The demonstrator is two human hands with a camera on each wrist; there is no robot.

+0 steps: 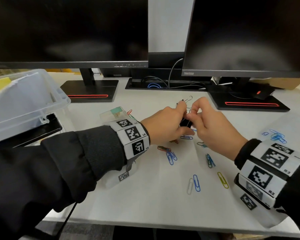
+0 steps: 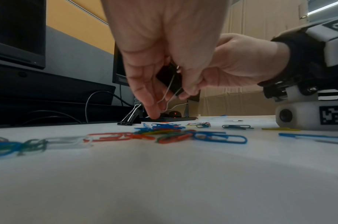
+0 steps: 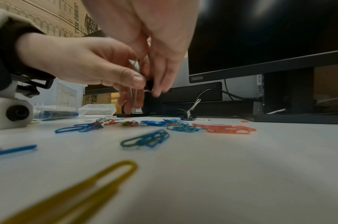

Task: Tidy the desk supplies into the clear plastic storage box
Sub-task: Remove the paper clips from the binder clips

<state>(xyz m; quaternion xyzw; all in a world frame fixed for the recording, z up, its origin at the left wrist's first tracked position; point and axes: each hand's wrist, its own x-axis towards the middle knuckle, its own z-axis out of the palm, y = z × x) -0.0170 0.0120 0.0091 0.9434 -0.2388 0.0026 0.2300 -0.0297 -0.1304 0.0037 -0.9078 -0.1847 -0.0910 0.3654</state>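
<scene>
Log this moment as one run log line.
left hand + right hand: both gripping black binder clip above desk | paper clips: scattered on desk | storage box: left, open

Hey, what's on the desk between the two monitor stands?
In the head view, a recessed cable tray lies between the left monitor stand and the right monitor stand, holding black cables and a coiled blue cable.
</scene>
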